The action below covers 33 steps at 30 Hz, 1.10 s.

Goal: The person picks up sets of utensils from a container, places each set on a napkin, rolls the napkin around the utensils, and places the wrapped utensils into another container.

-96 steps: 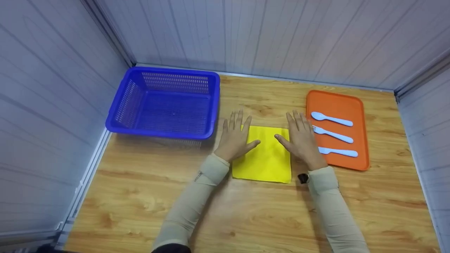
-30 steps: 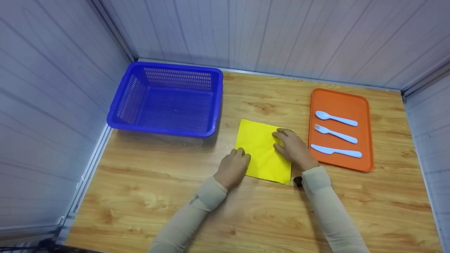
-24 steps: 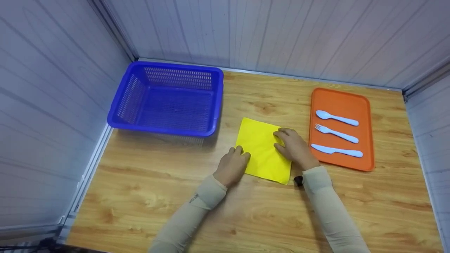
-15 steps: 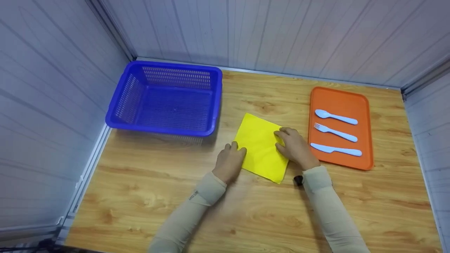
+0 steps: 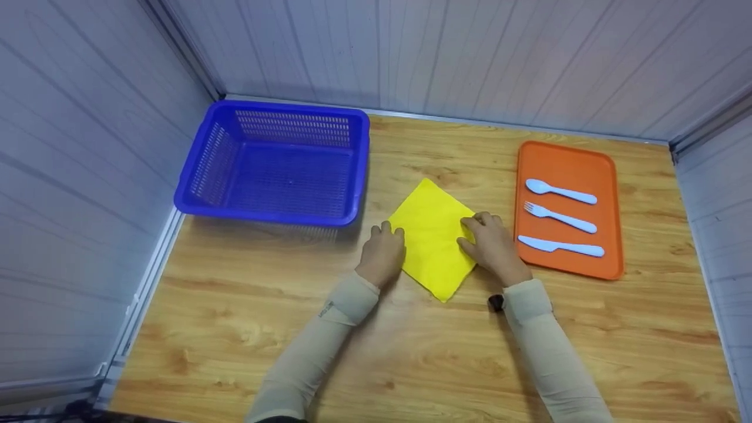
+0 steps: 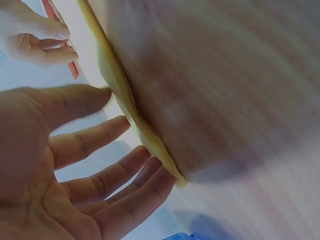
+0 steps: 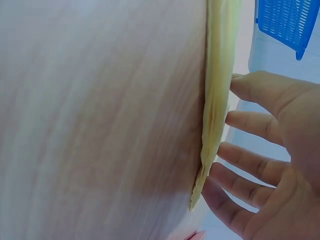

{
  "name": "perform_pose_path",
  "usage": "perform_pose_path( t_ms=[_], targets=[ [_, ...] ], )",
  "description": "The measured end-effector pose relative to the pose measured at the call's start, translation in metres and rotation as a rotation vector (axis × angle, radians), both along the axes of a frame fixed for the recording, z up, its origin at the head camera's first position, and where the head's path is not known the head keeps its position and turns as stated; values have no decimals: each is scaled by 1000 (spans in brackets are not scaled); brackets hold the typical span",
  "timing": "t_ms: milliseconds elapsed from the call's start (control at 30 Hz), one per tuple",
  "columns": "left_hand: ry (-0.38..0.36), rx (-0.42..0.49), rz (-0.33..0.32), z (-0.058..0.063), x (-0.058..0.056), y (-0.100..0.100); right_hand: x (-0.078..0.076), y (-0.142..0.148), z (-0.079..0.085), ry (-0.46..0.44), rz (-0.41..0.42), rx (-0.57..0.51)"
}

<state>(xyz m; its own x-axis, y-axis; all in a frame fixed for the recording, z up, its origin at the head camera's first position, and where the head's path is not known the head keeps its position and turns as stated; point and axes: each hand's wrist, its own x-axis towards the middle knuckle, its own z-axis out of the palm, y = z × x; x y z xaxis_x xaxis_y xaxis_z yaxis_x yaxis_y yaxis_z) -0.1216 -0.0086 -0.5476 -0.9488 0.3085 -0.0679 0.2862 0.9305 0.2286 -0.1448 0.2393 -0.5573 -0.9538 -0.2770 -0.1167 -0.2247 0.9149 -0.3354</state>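
A yellow square napkin, turned corner-on like a diamond, lies on the wooden table between the two hands. My left hand touches its left edge; in the left wrist view, relaxed fingers and thumb are spread along that edge. At the right corner is my right hand, with fingertips on the napkin. The right wrist view has the thumb and loosely bent fingers lined up against the napkin's edge, which looks thick and layered.
A blue perforated basket stands at the back left. On the right is an orange tray bearing a light-blue spoon, fork and knife. Pale panels wall in the table at the back and sides.
Both hands, first spread flat over the napkin, have moved to its edges with bent fingers. The napkin has turned clockwise from square-on to a diamond, the left hand shifting away from the body.
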Motion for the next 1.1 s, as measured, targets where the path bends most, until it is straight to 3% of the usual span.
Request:
perform_pose_path(
  t_ms=[233,500,1100],
  targets=[
    [-32,-8,-21,-4,-11,-3,4,-1,-1,-20,-21,-13],
    [-73,70,-53,-4,-25,-10,9,-3,-1,-4,-37,-9],
    [-80,118,-59,-7,-28,-17,14,-5,-2,-50,-76,-18]
  ],
)
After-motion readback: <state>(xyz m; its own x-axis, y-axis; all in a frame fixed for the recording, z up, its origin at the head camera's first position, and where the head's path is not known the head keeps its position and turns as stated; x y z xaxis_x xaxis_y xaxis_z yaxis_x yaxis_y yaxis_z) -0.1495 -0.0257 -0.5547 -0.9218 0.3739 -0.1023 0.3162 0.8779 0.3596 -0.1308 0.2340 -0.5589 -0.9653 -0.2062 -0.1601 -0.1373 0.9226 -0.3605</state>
